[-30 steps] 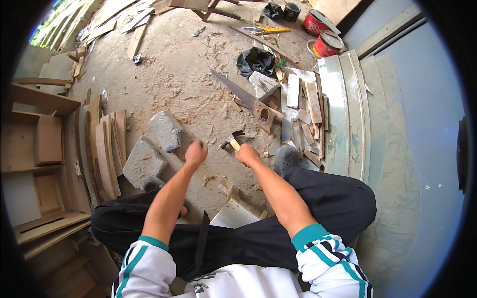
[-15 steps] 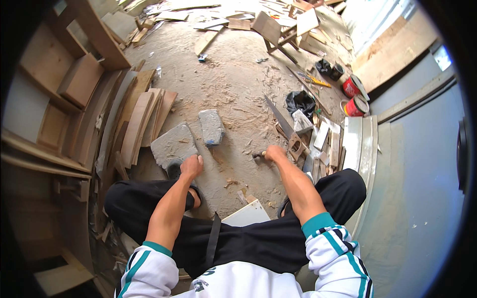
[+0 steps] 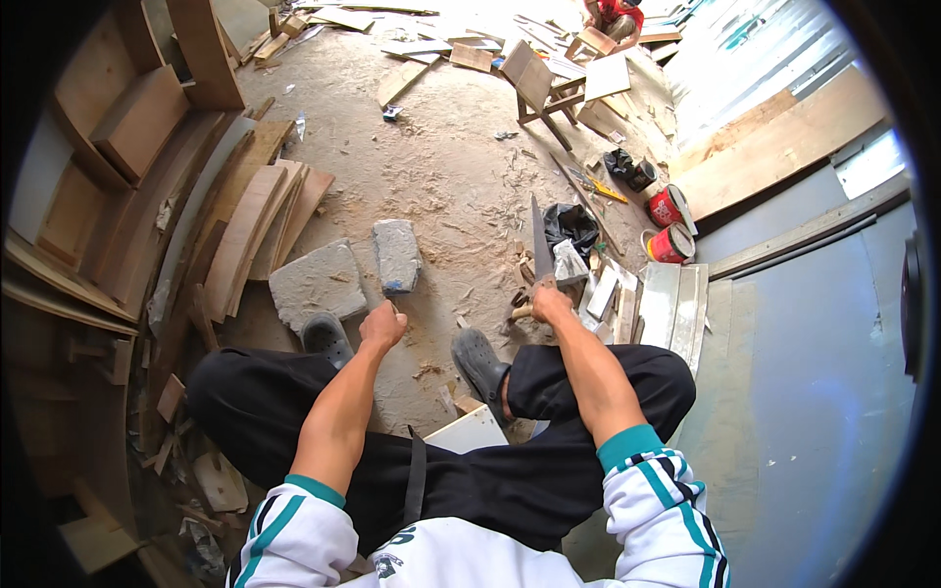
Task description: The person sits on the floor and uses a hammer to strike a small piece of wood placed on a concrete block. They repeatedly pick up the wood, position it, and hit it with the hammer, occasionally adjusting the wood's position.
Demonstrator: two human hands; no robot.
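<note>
My right hand [image 3: 551,303] is closed round the short wooden handle of a hammer [image 3: 516,315], whose dark head points left, low over the floor. Right beside that hand lies a handsaw [image 3: 541,243], its blade pointing away from me; the hand partly covers its wooden grip. My left hand [image 3: 383,324] is closed with the fingertips pinched together, and what they hold is too small to make out. Just beyond it are a flat grey concrete slab [image 3: 319,284] and a smaller grey block [image 3: 396,255]. A white board [image 3: 469,431] lies between my legs.
Wood strips [image 3: 257,230] lean along the left by a wooden cabinet frame [image 3: 142,127]. Red cans [image 3: 669,243], a black bag [image 3: 570,227] and offcuts [image 3: 616,294] stand at right. Far off are a wooden chair [image 3: 529,73] and a person in red [image 3: 618,18].
My right foot has come out forward onto the floor. The right hand with the hammer has shifted right, up to the saw's grip. The view has turned slightly.
</note>
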